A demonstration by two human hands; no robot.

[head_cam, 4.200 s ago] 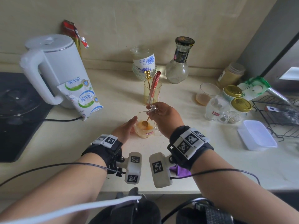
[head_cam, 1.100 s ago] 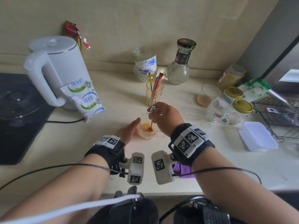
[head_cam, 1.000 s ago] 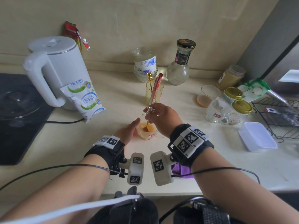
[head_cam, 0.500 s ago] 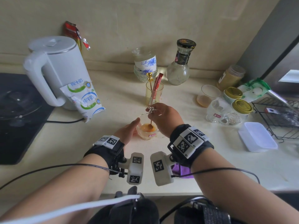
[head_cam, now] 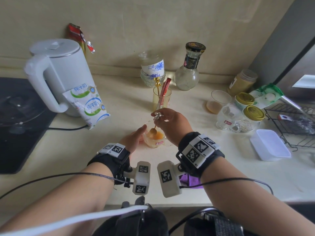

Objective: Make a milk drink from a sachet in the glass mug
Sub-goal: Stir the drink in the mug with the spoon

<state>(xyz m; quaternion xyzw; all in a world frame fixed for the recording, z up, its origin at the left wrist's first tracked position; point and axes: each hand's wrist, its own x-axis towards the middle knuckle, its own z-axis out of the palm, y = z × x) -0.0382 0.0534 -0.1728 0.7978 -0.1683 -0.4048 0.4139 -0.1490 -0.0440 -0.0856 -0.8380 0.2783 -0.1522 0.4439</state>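
- A black hob (head_cam: 15,116) lies at the far left edge of the desk (head_cam: 71,150).
- A white kettle (head_cam: 63,74) stands beside the hob with its handle turned toward the camera. A black cord (head_cam: 68,128) runs along the desk in front of it.
- A red foil packet (head_cam: 76,36) stands against the wall behind the kettle.
- Two milk pouches (head_cam: 88,104), white with green and blue print, lean against the kettle's front.
- The left hand (head_cam: 133,138) holds the left side of the glass mug (head_cam: 156,143), thumb against its wall near the rim. The other fingers are hidden behind the glass.
- The glass mug stands on the desk in the middle, near the front edge, between the two hands. It holds a shallow orange liquid.
- A spoon (head_cam: 154,130) stands in the mug with its bowl in the liquid.
- The right hand (head_cam: 173,123) pinches the spoon's silver top between its fingertips, above the mug.
- Behind the mug, a yellow tumbler (head_cam: 161,101) holds a gold-topped spoon and a red sachet (head_cam: 164,89).
- Farther back, a blue-and-white cup (head_cam: 152,67) sits on stacked glass bowls. A black-capped glass bottle (head_cam: 189,70) stands just beside it.
- To the right are a glass with an orange residue (head_cam: 218,103), a second clear mug (head_cam: 226,118) and two gold-lidded jars (head_cam: 252,114).
- A white plastic box (head_cam: 269,145) lies near a wire rack (head_cam: 293,123) at the far right.
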